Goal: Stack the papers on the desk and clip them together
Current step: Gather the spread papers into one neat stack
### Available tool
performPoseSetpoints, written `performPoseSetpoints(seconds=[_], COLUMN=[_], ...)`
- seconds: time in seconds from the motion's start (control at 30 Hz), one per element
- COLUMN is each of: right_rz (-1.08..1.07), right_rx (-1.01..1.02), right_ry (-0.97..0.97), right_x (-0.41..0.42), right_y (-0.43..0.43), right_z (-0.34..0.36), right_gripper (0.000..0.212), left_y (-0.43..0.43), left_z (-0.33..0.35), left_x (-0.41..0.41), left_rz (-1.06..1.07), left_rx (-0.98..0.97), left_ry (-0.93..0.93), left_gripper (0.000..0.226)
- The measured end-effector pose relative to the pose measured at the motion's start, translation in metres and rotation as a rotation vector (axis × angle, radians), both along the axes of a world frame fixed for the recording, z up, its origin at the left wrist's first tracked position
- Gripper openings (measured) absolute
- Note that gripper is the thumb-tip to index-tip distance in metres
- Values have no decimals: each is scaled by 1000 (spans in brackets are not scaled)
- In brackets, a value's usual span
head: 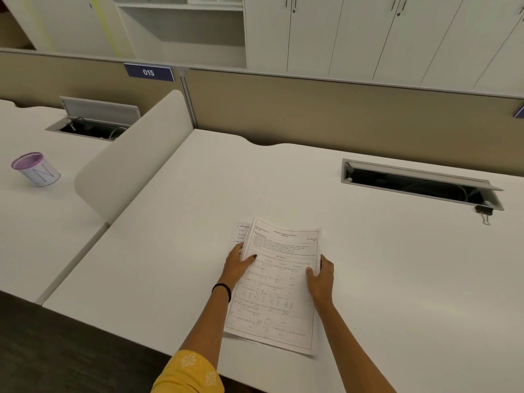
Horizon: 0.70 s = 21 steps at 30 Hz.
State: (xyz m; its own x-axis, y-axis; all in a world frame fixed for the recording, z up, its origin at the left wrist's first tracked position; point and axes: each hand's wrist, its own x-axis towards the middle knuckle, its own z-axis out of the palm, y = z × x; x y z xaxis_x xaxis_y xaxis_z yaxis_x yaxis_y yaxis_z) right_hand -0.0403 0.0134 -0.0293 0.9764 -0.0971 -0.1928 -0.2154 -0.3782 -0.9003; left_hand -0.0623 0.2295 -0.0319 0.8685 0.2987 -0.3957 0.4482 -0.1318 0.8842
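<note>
A loose pile of printed papers [279, 290] lies on the white desk [397, 265], the sheets fanned out a little at the top left. My left hand [238, 263] grips the pile's left edge, thumb on top of the upper sheet. My right hand [320, 275] holds the right edge, thumb on the page and fingers at the side. A black binder clip [484, 212] lies on the desk far to the right, just in front of the cable slot.
An open cable slot [419, 182] is set into the desk at the back right. A curved white divider [130, 157] separates the neighbouring desk, where a purple-rimmed cup [35, 169] stands. A beige partition [340, 109] runs along the back.
</note>
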Motion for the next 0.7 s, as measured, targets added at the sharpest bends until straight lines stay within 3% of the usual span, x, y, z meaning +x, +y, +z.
performPoseSetpoints(seconds=[0.17, 0.4, 0.53, 0.7], right_rz=[-13, -66, -53, -48], right_rx=[11, 176, 164, 157], right_ry=[-10, 99, 119, 104], right_x=[1, 8, 11, 7], right_y=[-1, -10, -12, -10], right_z=[-1, 5, 7, 8], right_gripper=[43, 44, 46, 45], left_y=[2, 1, -4, -5], left_z=[5, 15, 12, 3], left_x=[-5, -11, -10, -5], left_rz=[-31, -7, 74, 131], left_rx=[-90, -192, 4, 589], left_ry=[-91, -173, -179, -34], left_gripper=[48, 42, 33, 40])
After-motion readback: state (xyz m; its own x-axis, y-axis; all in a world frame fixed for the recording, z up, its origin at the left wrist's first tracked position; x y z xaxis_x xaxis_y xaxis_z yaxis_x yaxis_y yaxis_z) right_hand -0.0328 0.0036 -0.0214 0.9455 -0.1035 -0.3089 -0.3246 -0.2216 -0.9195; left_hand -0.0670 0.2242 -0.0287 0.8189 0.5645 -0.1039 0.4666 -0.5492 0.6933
